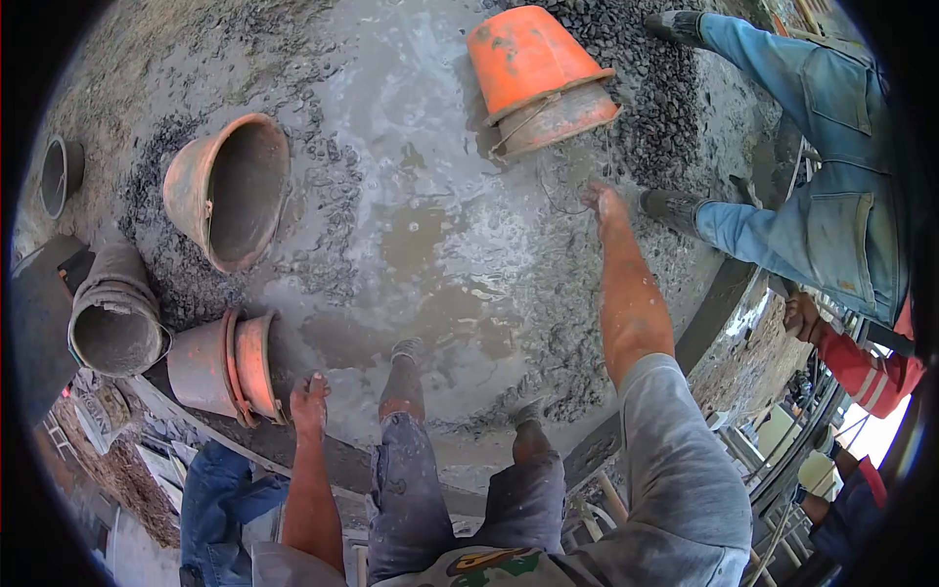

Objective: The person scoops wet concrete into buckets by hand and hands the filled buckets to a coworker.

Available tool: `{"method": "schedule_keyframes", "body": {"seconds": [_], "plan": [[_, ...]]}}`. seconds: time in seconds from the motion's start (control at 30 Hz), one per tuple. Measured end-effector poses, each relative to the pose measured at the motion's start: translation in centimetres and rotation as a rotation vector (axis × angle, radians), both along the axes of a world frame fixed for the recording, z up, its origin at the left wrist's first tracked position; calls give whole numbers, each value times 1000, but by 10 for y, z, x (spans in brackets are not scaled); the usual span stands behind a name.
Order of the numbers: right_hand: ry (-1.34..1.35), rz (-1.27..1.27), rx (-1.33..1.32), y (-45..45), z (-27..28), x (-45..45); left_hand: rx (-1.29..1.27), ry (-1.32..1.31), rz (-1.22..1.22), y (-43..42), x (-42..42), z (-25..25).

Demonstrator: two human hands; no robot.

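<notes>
My right hand (605, 201) reaches forward over the wet grey ground, below the stacked orange buckets (533, 64) lying tipped over. A thin wire loop shows beside its fingers; whether the hand holds it cannot be made out. My left hand (310, 399) hangs low on the left, fingers partly curled, just right of another pair of nested orange buckets (256, 367) on their side. Nothing shows clearly in it. A large, cement-coated orange bucket (176, 186) lies tilted at the upper left.
Wet cement (421, 235) and puddles cover the middle. Gravel (650, 108) lies at the upper right. A person in jeans (831, 215) stands at the right; other people are at the lower right and lower left. Grey buckets (117, 338) stand at the left.
</notes>
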State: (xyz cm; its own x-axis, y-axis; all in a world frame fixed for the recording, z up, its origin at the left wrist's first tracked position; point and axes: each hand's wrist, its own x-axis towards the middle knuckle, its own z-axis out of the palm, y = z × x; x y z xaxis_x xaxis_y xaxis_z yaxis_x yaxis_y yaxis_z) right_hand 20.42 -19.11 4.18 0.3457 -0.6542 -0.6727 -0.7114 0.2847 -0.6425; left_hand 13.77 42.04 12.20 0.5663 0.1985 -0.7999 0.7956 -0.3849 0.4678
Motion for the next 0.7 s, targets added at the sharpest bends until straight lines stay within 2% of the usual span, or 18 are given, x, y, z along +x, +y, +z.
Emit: {"method": "schedule_keyframes", "body": {"seconds": [0.03, 0.1, 0.23, 0.27, 0.3, 0.37, 0.43, 0.5, 0.57, 0.63, 0.7], "plan": [[-113, 16, 279, 5, 12, -3, 16, 36, 4, 2, -11, -1], [-131, -90, 93, 64, 47, 4, -4, 78, 9, -28, -5, 11], [-33, 11, -68, 94, 108, -59, -78, 63, -102, -91, 39, 23], [18, -16, -133, 100, 116, -72, -121, 2, -138, -106, 49, 11], [73, -47, -196, 105, 118, -87, -161, -54, -178, -119, 58, -2], [160, 15, -255, 88, 104, -133, -76, -123, -368, -166, 92, 7], [251, 53, -285, 61, 76, -164, -117, -128, -331, -203, 106, -8], [361, 59, -278, 46, 53, -186, -74, -30, -432, -231, 118, -38], [311, 10, -235, 40, 42, -201, -181, -23, -396, -258, 126, -67], [262, -48, -177, 45, 47, -198, -166, -187, -374, -289, 134, -107], [200, -87, -94, 69, 51, -174, -349, -210, -288, -316, 145, -135]]}}
